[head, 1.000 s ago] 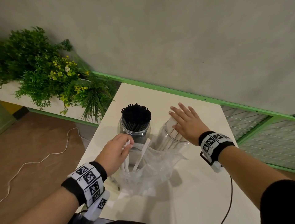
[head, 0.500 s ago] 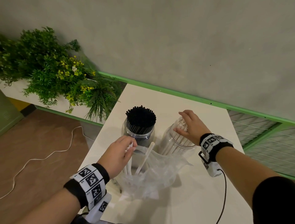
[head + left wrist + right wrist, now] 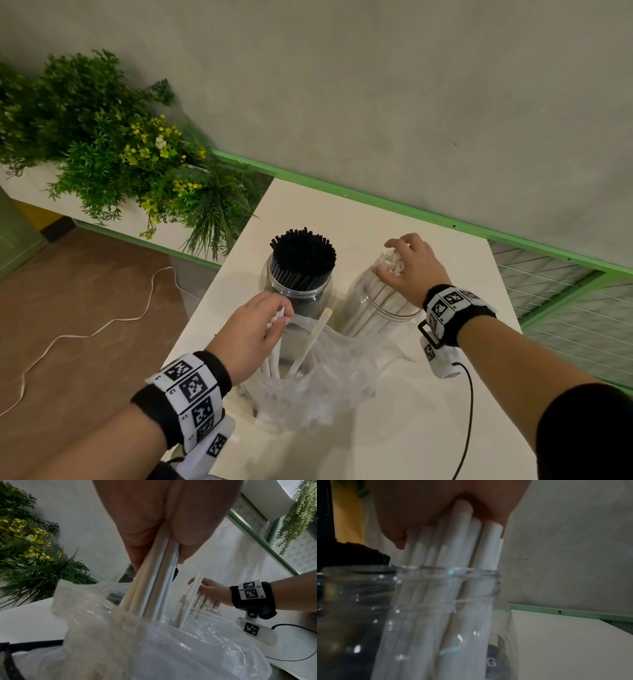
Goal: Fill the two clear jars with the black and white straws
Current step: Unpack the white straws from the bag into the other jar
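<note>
Two clear jars stand on the white table (image 3: 394,428). The left jar (image 3: 297,297) is packed with black straws (image 3: 302,257). The right jar (image 3: 371,310) holds white straws (image 3: 390,265) that lean toward its far side. My right hand (image 3: 394,261) lies over their tops with its fingers curled round the bundle; the right wrist view shows the palm on the white straw ends (image 3: 462,534) above the jar rim (image 3: 447,572). My left hand (image 3: 281,317) grips several white straws (image 3: 154,582) standing in a clear plastic bag (image 3: 329,380). One loose straw (image 3: 312,341) stands free in the bag.
A planter of green plants with yellow flowers (image 3: 113,154) sits left of the table. A green-edged wall (image 3: 411,212) runs behind, with a wire mesh panel (image 3: 565,308) to the right. A black cable (image 3: 467,411) trails from my right wrist. A white cord (image 3: 102,325) lies on the floor.
My right hand went from flat with spread fingers above the right jar to curled round the white straw tops. My left hand keeps its hold on the straws in the bag.
</note>
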The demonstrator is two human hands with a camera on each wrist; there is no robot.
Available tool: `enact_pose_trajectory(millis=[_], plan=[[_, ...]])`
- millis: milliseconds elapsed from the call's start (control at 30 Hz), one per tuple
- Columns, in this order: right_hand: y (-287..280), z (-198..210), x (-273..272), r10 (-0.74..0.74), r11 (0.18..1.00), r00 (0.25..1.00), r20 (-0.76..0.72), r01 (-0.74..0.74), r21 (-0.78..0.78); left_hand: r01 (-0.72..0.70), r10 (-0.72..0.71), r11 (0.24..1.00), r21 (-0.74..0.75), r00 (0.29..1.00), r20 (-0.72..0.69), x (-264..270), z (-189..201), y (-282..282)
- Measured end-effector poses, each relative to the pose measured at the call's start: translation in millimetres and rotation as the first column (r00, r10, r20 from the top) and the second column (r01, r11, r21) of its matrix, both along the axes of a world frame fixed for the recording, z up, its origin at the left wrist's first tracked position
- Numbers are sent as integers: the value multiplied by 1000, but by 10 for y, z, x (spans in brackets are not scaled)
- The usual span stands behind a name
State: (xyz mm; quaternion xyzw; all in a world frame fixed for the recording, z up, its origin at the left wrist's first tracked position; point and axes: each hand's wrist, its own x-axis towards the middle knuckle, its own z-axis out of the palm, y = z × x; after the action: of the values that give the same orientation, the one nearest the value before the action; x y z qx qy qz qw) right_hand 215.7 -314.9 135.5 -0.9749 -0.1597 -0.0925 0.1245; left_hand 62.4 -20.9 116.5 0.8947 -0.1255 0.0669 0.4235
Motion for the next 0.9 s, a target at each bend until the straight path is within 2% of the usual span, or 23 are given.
enact_pose_trajectory(millis=[67, 200, 267, 333, 433, 500, 567, 667, 767, 833, 900], plan=[[-18, -24, 9, -19, 1000, 995, -96, 18, -7, 3, -3, 1000, -4, 1000, -1, -2, 1, 6], [-50, -42, -2, -35, 989, 997, -71, 44, 140, 7, -7, 1000, -16, 1000, 2, -6, -4, 11], [-68, -29, -8, -8, 987, 996, -87, 22, 158, 6, -6, 1000, -26, 1000, -2, -8, -8, 14], [-62, -10, -15, 59, 991, 994, -92, -47, 123, 4, -4, 1000, -24, 1000, -5, -10, -10, 16], [-9, 11, -12, 184, 982, 981, -67, -186, -28, 9, -9, 1000, -4, 1000, 5, -11, -7, 15], [49, 2, -1, 188, 975, 978, -95, -197, -99, 9, -9, 1000, -5, 1000, 2, -13, -3, 14], [89, -18, 10, 156, 986, 984, -89, -161, -52, 2, -2, 1000, -7, 1000, 0, -14, 1, 11], [71, -29, 6, 151, 984, 989, -3, -150, 92, 0, 0, 1000, -6, 1000, -6, -21, 9, 8], [24, 0, -19, 163, 976, 986, 19, -164, 142, -1, 1, 1000, -9, 1000, -13, -26, 13, 14], [17, 13, -41, 185, 978, 982, -25, -181, 107, -5, 5, 1000, -5, 1000, -15, -24, 10, 15], [29, -2, -50, 205, 977, 976, -67, -208, -38, -5, 5, 1000, 3, 1000, -17, -20, 8, 10]])
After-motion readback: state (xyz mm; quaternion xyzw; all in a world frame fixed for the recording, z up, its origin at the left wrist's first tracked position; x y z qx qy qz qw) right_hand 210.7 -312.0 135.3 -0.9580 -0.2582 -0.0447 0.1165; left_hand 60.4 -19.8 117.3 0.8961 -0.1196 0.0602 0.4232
